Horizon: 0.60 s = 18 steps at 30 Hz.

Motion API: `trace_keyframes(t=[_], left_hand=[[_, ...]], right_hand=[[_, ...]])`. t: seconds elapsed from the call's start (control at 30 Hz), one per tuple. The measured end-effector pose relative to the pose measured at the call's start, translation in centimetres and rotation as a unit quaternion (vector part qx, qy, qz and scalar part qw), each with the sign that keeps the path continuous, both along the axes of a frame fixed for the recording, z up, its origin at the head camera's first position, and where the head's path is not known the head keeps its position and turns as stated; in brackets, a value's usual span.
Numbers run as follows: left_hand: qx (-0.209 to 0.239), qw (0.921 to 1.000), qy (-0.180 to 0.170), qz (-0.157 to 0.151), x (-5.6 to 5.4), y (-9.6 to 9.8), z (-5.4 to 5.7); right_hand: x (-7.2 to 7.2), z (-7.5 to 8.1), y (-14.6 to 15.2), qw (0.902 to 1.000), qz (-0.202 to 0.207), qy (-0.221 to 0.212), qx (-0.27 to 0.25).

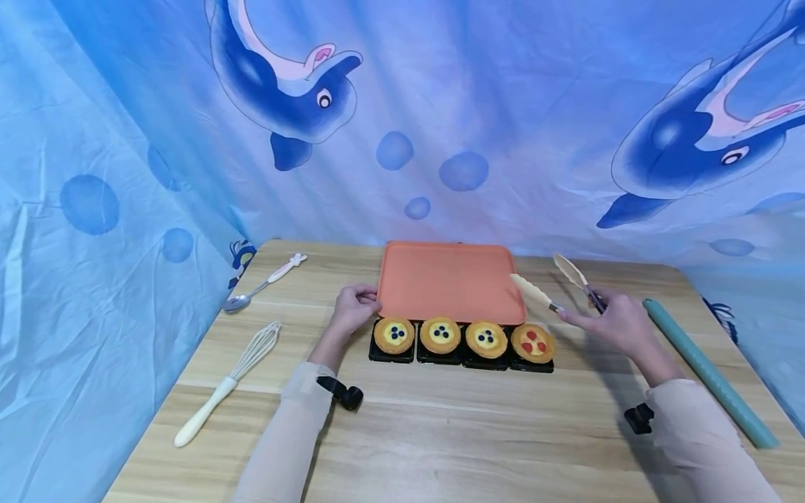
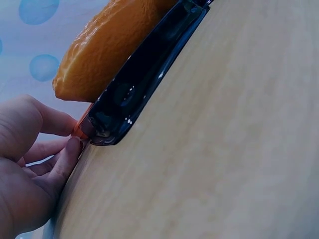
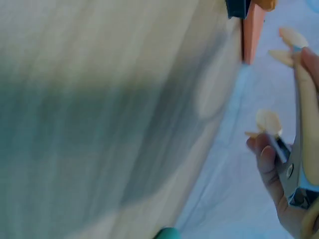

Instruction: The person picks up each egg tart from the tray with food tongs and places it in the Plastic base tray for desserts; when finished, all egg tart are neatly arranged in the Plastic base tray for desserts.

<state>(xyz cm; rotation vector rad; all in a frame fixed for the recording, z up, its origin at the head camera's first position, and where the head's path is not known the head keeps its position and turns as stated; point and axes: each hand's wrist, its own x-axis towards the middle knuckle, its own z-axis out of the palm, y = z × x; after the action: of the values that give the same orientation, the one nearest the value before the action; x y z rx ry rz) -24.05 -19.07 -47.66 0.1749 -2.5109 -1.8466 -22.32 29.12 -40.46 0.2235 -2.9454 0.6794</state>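
My left hand pinches the left edge of an orange tray near its front corner; in the left wrist view, thumb and fingers meet at that edge, beside a black plastic holder. Along the tray's front side runs a row of egg tarts in black holders. Three carry dark blue berries, the leftmost tart among them, and the tart at the right end has red pieces. My right hand holds a pair of tongs, cream tips spread apart, raised at the tray's right side.
On the left lie a spoon with a white handle and a cream whisk. A green rolling pin lies along the right side. A blue dolphin-print curtain hangs behind the wooden table.
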Motion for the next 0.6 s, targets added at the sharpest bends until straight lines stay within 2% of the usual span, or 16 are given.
trace_keyframes(t=[0.17, 0.47, 0.6], left_hand=[[-0.005, 1.0, 0.0, -0.003, 0.1, -0.2, 0.3], [0.0, 1.0, -0.004, -0.004, 0.2, -0.2, 0.3], [0.001, 1.0, -0.001, -0.008, 0.2, -0.2, 0.4]], right_hand=[[-0.1, -0.6, 0.7, 0.9994, -0.023, -0.017, 0.019], [-0.1, -2.0, 1.5, 0.9977, -0.032, -0.055, 0.023], [0.2, -2.4, 1.7, 0.9977, -0.034, -0.054, 0.024]])
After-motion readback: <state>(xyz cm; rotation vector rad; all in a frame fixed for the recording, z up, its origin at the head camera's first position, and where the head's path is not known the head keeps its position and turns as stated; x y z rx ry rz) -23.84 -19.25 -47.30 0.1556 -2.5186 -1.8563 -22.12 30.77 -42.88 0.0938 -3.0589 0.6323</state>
